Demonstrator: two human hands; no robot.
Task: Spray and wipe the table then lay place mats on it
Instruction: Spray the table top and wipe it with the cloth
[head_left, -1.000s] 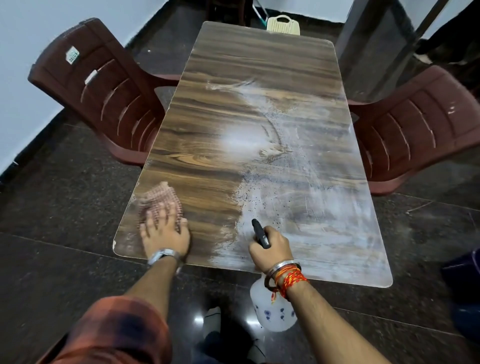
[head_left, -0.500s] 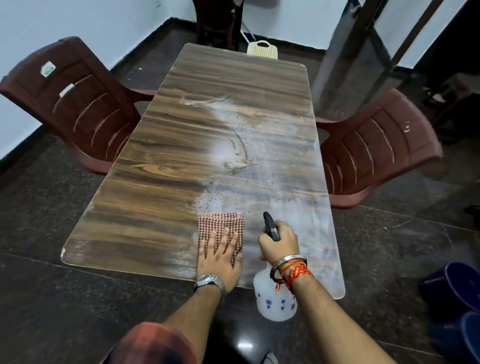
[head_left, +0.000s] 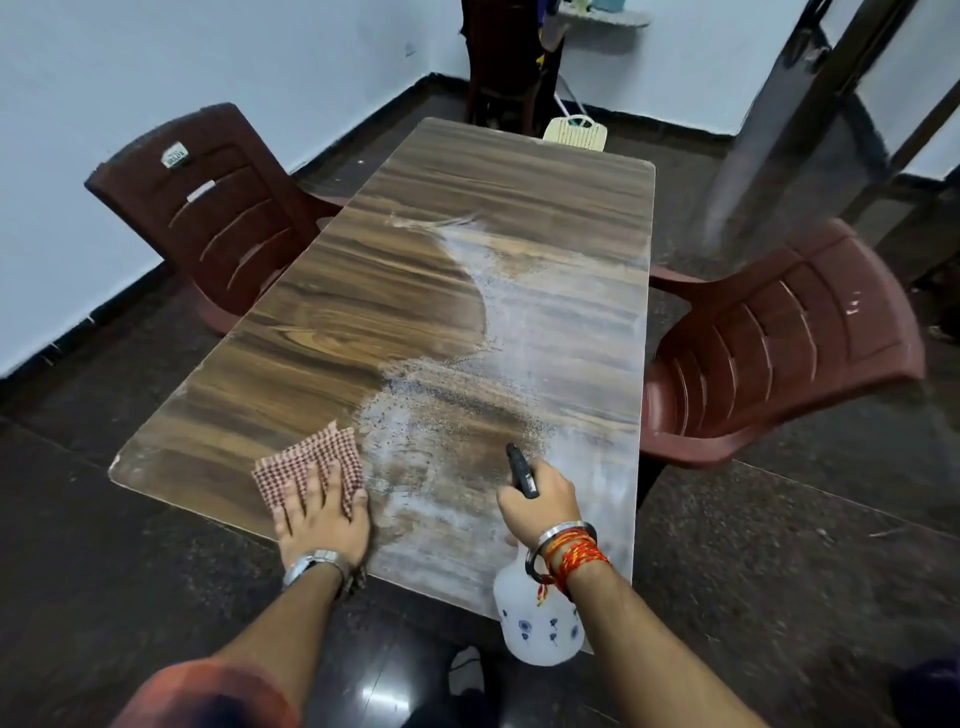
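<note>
While under left hand (head_left: 322, 514), checkered cloth (head_left: 301, 462) on wood-grain table (head_left: 363, 312).

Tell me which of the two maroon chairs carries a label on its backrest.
The maroon chair left of the table: a pale label sits near the top of its backrest. The right chair shows only small pale scuffs.

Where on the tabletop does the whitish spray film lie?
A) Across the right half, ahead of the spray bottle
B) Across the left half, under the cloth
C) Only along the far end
A: the whitish film covers the right half of the table, ahead of the right hand gripping the spray bottle; the left hand presses the checked cloth on the bare-wood left half.
</note>
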